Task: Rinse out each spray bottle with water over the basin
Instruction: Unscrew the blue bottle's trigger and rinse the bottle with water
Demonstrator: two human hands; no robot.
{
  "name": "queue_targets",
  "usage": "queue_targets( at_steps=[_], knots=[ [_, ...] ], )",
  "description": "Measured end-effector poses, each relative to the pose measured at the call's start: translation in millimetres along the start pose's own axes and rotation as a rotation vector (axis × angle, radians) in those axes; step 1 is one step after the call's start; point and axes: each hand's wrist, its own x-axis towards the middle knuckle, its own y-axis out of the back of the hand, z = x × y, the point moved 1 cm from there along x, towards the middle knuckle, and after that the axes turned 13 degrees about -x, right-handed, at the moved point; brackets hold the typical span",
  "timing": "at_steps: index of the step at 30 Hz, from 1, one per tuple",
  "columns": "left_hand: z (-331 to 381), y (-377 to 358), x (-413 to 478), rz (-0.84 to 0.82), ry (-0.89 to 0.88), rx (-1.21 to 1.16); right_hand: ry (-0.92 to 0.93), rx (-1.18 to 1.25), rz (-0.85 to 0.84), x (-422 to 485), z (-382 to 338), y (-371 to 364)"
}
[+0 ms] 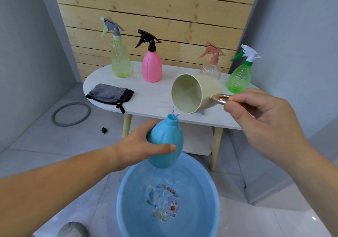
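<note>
My left hand (139,143) grips a teal spray bottle (165,138) with its spray head off, held upright over the blue basin (214,200). My right hand (259,112) pinches the gold ring handle of a cream cup (193,92), tipped so a thin stream of water runs into the bottle's open neck. Water lies in the basin over a cartoon print. Standing on the white table (150,98) are a yellow-green bottle (120,57), a pink bottle (151,66), a clear bottle with a peach trigger (211,66), partly behind the cup, and a green bottle (239,77).
A grey cloth with black trim (109,95) lies at the table's left end. On the tiled floor are a grey ring (71,114) and a small black cube (104,130). A wooden slat wall stands behind the table, grey walls on both sides.
</note>
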Motion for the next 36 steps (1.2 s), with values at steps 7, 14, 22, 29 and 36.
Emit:
queue_targets(
  at_steps=[7, 14, 22, 29, 36],
  knots=[
    [0.2, -2.0, -0.4, -0.006, -0.002, -0.004, 0.051, 0.005, 0.023, -0.4, 2.6, -1.6],
    [0.6, -2.3, -1.4, -0.007, 0.007, 0.008, 0.097, -0.031, 0.039, -1.6, 3.7, -2.8],
    [-0.2, -3.1, -1.0, 0.005, 0.01, -0.009, 0.164, -0.121, 0.059, -2.1, 5.5, -2.6],
    [-1.8, -3.2, -0.1, 0.001, 0.011, -0.003, 0.225, -0.184, 0.086, -3.4, 5.9, -3.4],
    [-4.4, -1.4, 1.7, 0.004, 0.013, 0.013, 0.336, -0.254, 0.126, -4.0, 5.1, -5.0]
  ],
)
